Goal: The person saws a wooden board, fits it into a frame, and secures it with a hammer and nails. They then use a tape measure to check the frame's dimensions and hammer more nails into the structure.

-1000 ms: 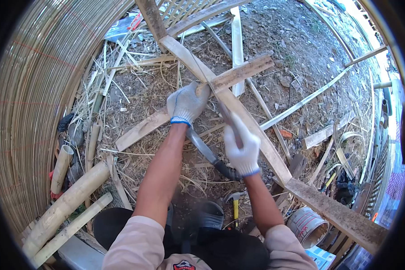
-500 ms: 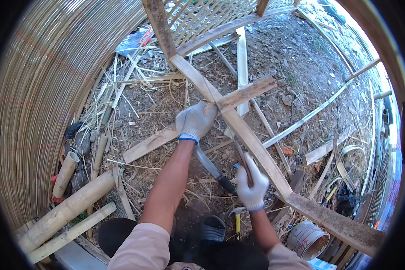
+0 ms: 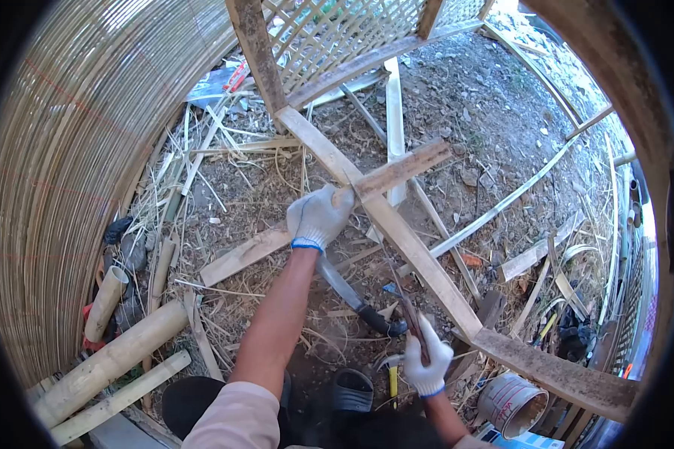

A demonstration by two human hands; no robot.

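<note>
My left hand (image 3: 318,217), in a white knit glove, is shut on a rough wooden slat (image 3: 404,168) where it crosses a long diagonal wooden rail (image 3: 419,258). My right hand (image 3: 427,364), also gloved, grips the handle of a thin hand saw (image 3: 397,288). Its blade runs up toward the crossing beside my left hand. The right hand is low, close to my body. On the ground under my left forearm lies a big knife (image 3: 342,286) with a black handle.
A curved woven bamboo wall (image 3: 67,172) fills the left. Bamboo poles (image 3: 108,359) lie at lower left. A lattice panel (image 3: 337,26) stands at the top. A yellow-handled hammer (image 3: 392,376), a shoe (image 3: 352,389) and a bucket (image 3: 511,404) sit near my feet. Loose strips litter the dirt.
My right hand has drawn the saw back and down toward my body. My left hand has kept its hold on the slat at the crossing.
</note>
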